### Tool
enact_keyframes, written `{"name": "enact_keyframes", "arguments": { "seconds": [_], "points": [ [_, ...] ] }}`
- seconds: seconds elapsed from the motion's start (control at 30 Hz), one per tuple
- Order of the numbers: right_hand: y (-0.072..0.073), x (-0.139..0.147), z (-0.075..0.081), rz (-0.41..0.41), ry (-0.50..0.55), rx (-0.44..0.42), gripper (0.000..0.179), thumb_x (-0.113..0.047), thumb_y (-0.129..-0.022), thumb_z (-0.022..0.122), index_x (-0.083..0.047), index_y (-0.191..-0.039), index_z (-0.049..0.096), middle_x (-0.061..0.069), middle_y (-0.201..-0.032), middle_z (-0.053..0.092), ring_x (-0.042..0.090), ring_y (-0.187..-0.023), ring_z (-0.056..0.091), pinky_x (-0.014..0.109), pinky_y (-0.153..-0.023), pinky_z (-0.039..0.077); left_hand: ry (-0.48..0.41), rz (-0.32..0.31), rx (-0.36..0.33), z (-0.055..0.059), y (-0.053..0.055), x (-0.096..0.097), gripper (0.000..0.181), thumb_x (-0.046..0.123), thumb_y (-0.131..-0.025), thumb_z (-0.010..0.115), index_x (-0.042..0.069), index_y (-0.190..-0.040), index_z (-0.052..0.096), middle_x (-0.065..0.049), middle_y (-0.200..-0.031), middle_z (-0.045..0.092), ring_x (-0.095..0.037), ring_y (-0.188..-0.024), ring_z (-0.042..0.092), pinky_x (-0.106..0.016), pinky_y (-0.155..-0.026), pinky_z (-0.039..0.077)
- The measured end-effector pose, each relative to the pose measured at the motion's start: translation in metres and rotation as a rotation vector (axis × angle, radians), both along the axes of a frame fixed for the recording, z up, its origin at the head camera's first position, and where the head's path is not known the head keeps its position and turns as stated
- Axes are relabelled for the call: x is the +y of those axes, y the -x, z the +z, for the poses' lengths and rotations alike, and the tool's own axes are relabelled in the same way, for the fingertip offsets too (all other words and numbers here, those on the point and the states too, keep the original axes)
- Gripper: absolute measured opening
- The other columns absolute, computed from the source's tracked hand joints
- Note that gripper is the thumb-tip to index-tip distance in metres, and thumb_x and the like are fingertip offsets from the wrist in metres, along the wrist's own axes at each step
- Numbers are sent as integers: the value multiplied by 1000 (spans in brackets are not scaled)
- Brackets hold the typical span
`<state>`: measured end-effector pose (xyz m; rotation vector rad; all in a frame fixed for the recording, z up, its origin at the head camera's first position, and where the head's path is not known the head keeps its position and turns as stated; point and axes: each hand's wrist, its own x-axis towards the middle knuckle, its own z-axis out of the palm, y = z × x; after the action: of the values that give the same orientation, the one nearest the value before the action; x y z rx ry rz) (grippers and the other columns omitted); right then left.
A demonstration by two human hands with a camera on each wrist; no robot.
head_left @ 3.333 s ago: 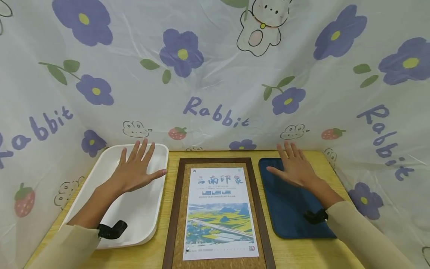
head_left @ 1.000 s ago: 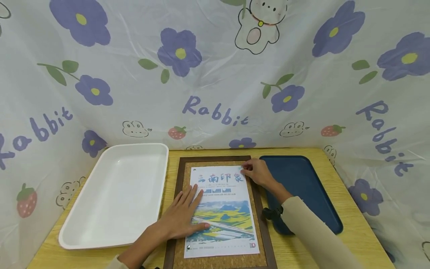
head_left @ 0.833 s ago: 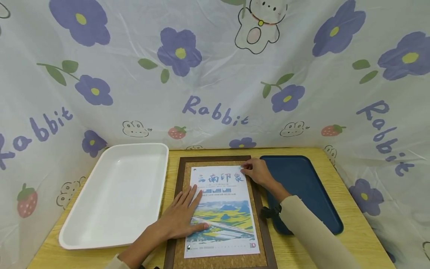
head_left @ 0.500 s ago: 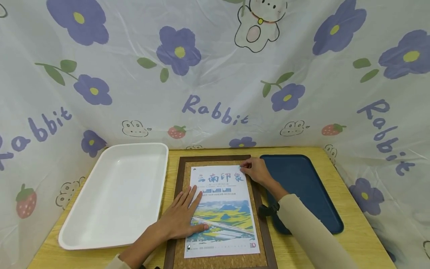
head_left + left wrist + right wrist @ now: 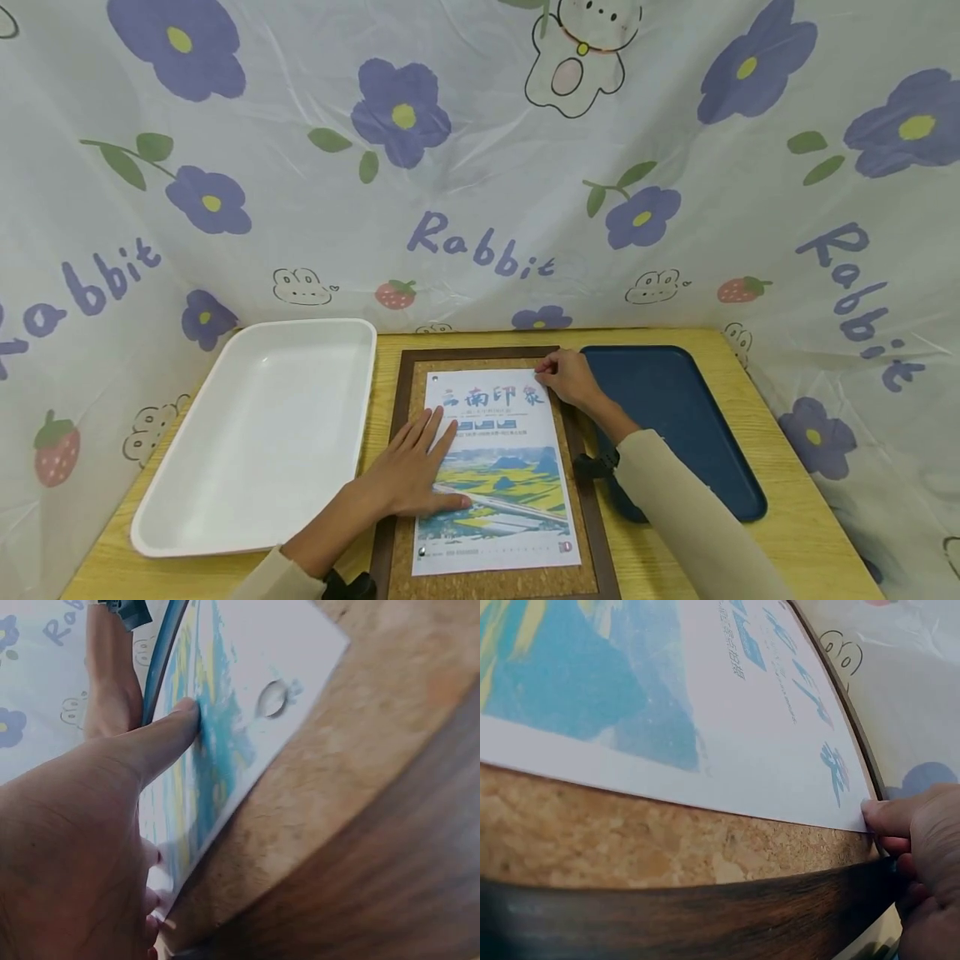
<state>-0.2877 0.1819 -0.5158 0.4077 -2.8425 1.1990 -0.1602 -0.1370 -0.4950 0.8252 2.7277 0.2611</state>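
A printed poster (image 5: 495, 483) with a landscape picture lies on a cork board (image 5: 495, 586) framed in dark brown wood. My left hand (image 5: 412, 471) rests flat on the poster's left side, fingers spread, thumb over the picture. At the poster's top right corner my right hand (image 5: 570, 379) pinches with thumb and forefinger at the thumbtack there, which the fingers hide. Clear thumbtacks show at the other corners: top left (image 5: 434, 378), bottom left (image 5: 422, 552) and bottom right (image 5: 566, 547). In the right wrist view the thumb tip (image 5: 870, 814) touches the paper corner (image 5: 851, 814).
Left of the board stands a deep white tray (image 5: 255, 442). A shallow dark blue tray (image 5: 690, 425) lies to the right, partly under the right forearm. Behind the wooden table (image 5: 795, 533) hangs a white curtain (image 5: 480, 192) with flowers and rabbits.
Both hands have come from over the trays to the board: the left onto the poster, the right to its top right corner. In the last second they have barely shifted.
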Motion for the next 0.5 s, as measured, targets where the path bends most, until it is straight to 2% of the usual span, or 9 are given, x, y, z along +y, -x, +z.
{"name": "enact_keyframes", "arguments": {
  "seconds": [0.2,0.37,0.5],
  "points": [
    [1,-2,3,6,-17,-37,6,-3,-99,73,2,-100,78,11,-90,71,16,-73,62,31,-67,52,22,3,-22,5,9,2,121,84,-88,61,7,-171,17,-24,-176,3,-42,-163,5,-61,-129,14],
    [1,-3,6,10,-28,-80,7,-3,-100,71,1,-101,76,11,-91,71,16,-73,61,31,-68,52,-1,3,-33,6,15,1,122,81,-87,64,5,-170,18,-26,-176,4,-45,-163,7,-63,-128,16],
    [2,-2,6,24,-40,-81,6,-3,-101,71,1,-101,75,11,-90,70,17,-73,60,31,-67,51,-17,-7,-23,5,21,-1,124,83,-86,64,3,-169,20,-27,-175,6,-47,-162,8,-64,-128,15]
  ]
}}
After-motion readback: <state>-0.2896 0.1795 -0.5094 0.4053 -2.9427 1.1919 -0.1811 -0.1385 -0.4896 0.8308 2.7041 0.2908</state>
